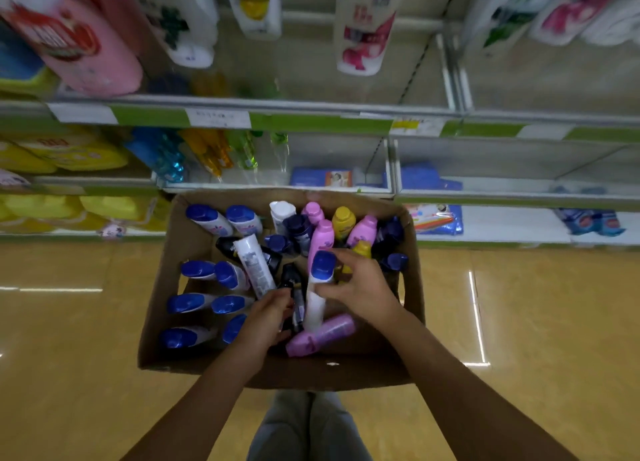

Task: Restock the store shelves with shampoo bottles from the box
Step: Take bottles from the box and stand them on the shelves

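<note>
A brown cardboard box [159, 287] on the floor holds several shampoo bottles: white ones with blue caps, pink, yellow, dark ones and a white tube. My right hand [363, 287] grips an upright white bottle with a blue cap [320, 280] near the box's middle, fingers wrapped around its upper part. My left hand [266, 322] reaches into the box just left of it, fingers curled around a dark bottle [294, 287]. A pink bottle [322, 336] lies flat below both hands.
Store shelves [311, 123] with green edge strips stand right behind the box, stocked with large bottles above, coloured bottles and blue packs lower down. The lower right shelf [519, 187] has bare stretches. Yellow glossy floor [69, 356] surrounds the box. My legs are below it.
</note>
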Action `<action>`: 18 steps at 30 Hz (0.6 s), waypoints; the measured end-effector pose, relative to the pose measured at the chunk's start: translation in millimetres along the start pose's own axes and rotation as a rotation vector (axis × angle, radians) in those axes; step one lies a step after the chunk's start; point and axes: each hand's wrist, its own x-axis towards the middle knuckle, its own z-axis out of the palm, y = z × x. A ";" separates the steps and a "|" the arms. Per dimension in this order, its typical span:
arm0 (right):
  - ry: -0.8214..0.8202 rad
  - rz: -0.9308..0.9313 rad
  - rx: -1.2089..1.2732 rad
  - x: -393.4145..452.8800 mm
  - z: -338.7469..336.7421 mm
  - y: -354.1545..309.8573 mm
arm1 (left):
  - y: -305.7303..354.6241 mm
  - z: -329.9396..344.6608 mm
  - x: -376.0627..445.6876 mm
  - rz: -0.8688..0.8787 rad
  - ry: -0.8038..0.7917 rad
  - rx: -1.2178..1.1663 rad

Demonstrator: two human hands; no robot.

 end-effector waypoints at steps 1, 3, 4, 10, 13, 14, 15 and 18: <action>0.002 0.000 0.045 0.1 -8.1 -16.2 | 7.6 0.3 -7.3 -0.002 -0.037 -0.006; -0.008 0.000 0.137 1.3 -24.9 -47.0 | 23.2 2.7 -22.5 -0.001 -0.111 -0.031; -0.016 -0.006 0.177 1.7 -33.2 -61.8 | 30.4 4.2 -29.4 -0.002 -0.140 -0.066; -0.021 -0.092 0.228 -3.5 -76.5 -140.3 | 73.3 15.7 -78.8 0.046 -0.329 -0.362; -0.005 -0.134 0.208 -7.9 -91.0 -169.8 | 88.4 17.8 -102.6 0.093 -0.379 -0.402; -0.001 -0.155 0.198 -9.3 -93.6 -178.1 | 92.0 17.9 -109.6 0.112 -0.386 -0.402; 0.007 -0.174 0.189 -11.0 -95.8 -186.3 | 95.5 17.7 -116.4 0.134 -0.402 -0.400; 0.037 -0.203 0.210 -17.1 -99.4 -207.0 | 102.2 15.2 -137.4 0.218 -0.456 -0.363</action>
